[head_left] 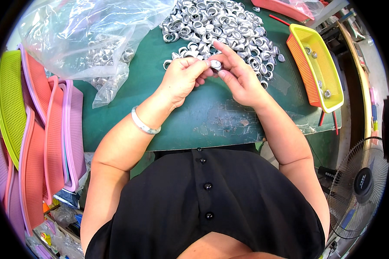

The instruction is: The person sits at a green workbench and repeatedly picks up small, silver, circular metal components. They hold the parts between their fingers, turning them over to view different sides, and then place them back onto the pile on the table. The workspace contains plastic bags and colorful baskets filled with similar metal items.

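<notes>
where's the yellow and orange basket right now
In the head view the yellow and orange basket sits at the right edge of the green table, right of the pile of metal rings and beyond the right hand, with a few rings inside.

Table top: dark green, scuffed pale in patches. Metal rings: silver-grey. Basket: yellow inside, orange mesh outside. Stacked baskets: lime green, salmon pink, lilac, all perforated. Plastic bag: clear. Bracelet: pale green-white. Garment: black, black buttons.

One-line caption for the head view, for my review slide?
Both hands, left hand and right hand, hold one small metal ring over a green table, beside a ring pile and yellow-orange basket.
</notes>
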Demonstrator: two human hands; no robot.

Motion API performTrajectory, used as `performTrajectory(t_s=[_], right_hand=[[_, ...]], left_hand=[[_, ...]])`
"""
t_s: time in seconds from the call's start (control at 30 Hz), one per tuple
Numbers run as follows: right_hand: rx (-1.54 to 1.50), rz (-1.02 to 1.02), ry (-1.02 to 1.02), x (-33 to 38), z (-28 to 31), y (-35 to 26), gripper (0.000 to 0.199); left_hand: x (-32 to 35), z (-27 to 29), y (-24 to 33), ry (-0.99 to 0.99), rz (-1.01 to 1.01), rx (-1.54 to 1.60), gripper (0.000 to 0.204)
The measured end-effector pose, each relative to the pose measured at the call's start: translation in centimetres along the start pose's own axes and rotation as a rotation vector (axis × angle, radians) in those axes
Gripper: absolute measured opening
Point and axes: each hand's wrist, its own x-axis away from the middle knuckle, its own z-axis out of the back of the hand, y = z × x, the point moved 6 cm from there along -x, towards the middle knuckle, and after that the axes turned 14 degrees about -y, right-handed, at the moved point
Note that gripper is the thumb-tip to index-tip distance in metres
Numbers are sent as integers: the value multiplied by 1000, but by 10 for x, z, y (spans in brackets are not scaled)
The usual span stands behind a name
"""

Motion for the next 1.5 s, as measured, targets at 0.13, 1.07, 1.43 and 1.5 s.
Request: performTrajectory(t_s=[0.13, 1.07, 1.43, 1.5], right_hand=[[-23, 12, -11, 0, -1, 0, 59], [132, 42, 123, 3, 4, 8, 68], [188, 45, 131, 4, 5, 4, 69], [196, 42, 133, 3, 5, 3, 69]], left_hand=[[0, 0, -2, 0, 6, 11, 23], [-5, 4, -7, -22, 32, 77, 20], [-5, 3, -8, -30, 41, 98, 18], [-5, 3, -9, -26, 43, 104, 17]])
